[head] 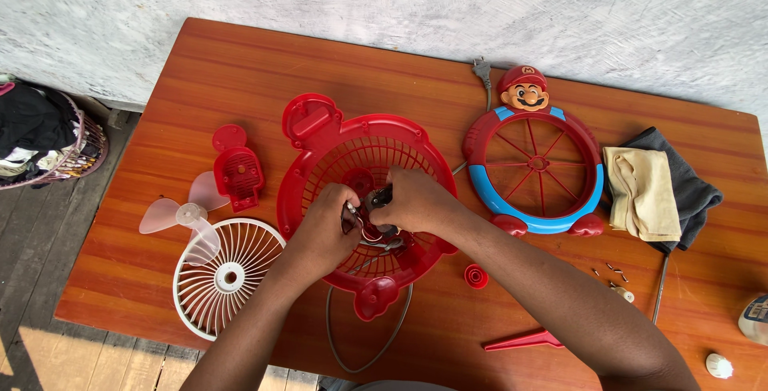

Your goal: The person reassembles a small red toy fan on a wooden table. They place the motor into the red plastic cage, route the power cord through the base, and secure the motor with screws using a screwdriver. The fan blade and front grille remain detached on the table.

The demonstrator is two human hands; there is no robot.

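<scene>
Two bare hands meet over a red fan housing [320, 147], a round grille shell lying at the middle of an orange-brown wooden table [200, 63]. The left hand [326, 227] is pinched shut on a bundle of thin wires [362, 227] inside the shell; the right hand [416, 200] is closed around a small dark part [381, 196] just above them. A grey cord [360, 359] loops out from under the housing toward the table's near edge.

To the left lie one white round grille [228, 277], one translucent three-blade propeller [186, 213] resting partly on it, and one red motor cover [237, 171]. To the right sits one red-and-blue front ring [534, 168] topped by a cartoon head in a red cap, with one grey plug [481, 69] beside it. Further right are two folded cloths [652, 189], one cream on one dark grey. Near the front lie one red knob [476, 276], a scatter of small screws [612, 272], too small to count, and one red pointed plastic piece [524, 340].
</scene>
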